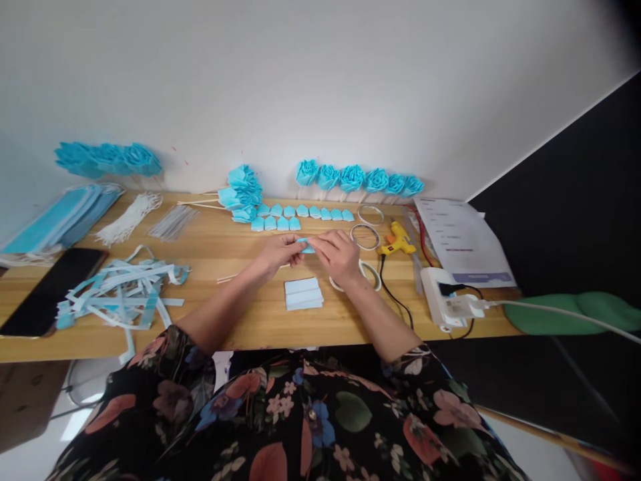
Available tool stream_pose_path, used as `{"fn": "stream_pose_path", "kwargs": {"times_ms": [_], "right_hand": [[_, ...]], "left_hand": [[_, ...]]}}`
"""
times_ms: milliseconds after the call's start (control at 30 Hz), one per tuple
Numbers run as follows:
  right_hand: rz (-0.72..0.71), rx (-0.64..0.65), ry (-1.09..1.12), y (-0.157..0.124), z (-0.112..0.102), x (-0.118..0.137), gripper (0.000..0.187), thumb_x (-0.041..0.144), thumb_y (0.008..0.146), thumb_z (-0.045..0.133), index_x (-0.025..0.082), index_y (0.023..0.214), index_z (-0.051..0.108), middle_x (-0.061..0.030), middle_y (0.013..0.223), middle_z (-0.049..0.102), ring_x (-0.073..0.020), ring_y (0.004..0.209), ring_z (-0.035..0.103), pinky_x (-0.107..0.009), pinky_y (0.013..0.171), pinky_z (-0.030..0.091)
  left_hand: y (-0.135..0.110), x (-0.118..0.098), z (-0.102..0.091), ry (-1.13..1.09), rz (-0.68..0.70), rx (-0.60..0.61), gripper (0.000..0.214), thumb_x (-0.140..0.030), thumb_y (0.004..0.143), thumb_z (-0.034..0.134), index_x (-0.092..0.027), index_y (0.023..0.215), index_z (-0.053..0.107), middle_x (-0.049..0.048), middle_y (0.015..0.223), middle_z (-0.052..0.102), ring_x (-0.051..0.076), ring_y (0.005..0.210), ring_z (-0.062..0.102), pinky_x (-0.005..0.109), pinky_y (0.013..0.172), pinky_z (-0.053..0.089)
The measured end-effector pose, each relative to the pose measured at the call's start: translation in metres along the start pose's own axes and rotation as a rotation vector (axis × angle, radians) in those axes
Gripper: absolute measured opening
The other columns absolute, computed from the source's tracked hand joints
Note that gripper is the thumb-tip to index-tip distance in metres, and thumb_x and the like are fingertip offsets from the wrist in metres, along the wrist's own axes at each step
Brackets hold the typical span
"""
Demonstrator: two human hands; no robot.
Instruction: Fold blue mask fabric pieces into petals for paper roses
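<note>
Blue, papery material formed the small piece (306, 246), pinched over the middle of the table (215, 244) by the left hand (281, 254) and right hand (339, 257), presumably to steady it. Folded pieces (302, 211) lay in rows towards the far edge, probably to leave working room. Both forearms (379, 317) slanted inward from the near edge.

A small piece of bright blue material (307, 248) is near the middle of the frame, a touch left of centre. Only a short patch of it shows, the rest hidden under fingers. Its left side is pinched by the left hand (280, 253), its right side met by the fingertips of the right hand (339, 254). Any folds in it are too small to make out
</note>
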State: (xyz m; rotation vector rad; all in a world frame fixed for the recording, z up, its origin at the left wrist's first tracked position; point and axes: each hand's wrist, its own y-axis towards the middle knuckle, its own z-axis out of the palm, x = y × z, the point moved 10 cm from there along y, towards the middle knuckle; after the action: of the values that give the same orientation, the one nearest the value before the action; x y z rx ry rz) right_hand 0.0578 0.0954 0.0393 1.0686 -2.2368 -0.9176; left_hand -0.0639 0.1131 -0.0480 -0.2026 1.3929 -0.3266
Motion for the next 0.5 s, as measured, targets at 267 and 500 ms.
{"fn": "stream_pose_path", "kwargs": {"times_ms": [267,500], "right_hand": [[0.023,-0.039,0.050,-0.0006,-0.0050,-0.0029,0.019,0.021,0.096,0.057,0.024,0.102,0.075,-0.0060,0.087,0.073,-0.0191,0.084,0.061,-0.034,0.076,0.048],[0.020,0.000,0.047,-0.0006,-0.0006,-0.0031,0.019,0.022,0.096,0.057,0.024,0.100,0.076,-0.0066,0.088,0.073,-0.0199,0.084,0.062,-0.034,0.075,0.049]], "left_hand": [[0.0004,-0.0007,-0.0002,0.010,0.003,-0.006,0.020,-0.023,0.082,0.072,-0.014,0.071,0.058,-0.0010,0.055,0.061,0.007,0.046,0.052,0.019,0.048,0.039],[0.0010,-0.0016,0.0011,0.015,0.025,0.019,0.023,-0.026,0.080,0.075,-0.014,0.071,0.059,-0.0004,0.057,0.062,0.007,0.047,0.053,0.020,0.049,0.039]]}}
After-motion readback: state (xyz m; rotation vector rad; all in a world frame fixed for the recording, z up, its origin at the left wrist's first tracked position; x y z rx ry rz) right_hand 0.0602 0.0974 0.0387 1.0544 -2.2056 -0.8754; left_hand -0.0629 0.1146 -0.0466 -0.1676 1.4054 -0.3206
